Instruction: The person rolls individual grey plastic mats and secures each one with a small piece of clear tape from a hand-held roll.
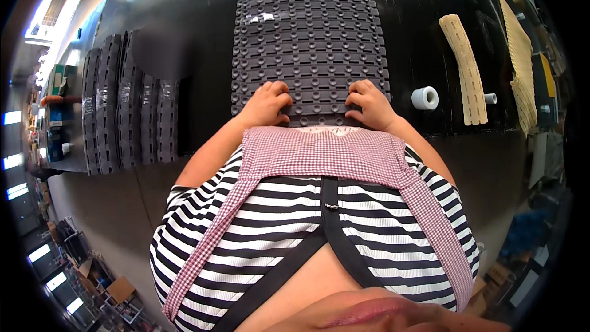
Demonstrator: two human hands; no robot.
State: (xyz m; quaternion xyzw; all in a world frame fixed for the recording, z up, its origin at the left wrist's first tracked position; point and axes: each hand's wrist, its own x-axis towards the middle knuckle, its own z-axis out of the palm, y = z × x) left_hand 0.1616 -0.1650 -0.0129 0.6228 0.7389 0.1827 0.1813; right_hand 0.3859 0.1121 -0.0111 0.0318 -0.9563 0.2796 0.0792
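Note:
A long dark grey plastic mat (310, 43) of linked studded rows runs away from me down the middle of the black table. On the left side of its near end, my left hand (266, 103) has its fingers bent over the mat, with the thumb closer to my body. My right hand (371, 106) grips the right side of the same end in a similar way, fingers curled on the surface. Between the hands, the nearest rows lie against my checked apron (326, 154), which hides part of the front edge.
Several dark grey slotted strips (129, 104) lie side by side at the left. To the right are a white roll (424, 98), a beige slotted strip (465, 67), a small white tube (490, 99) and a wider beige piece (519, 61). Boxes (58, 117) stand beyond the left strips.

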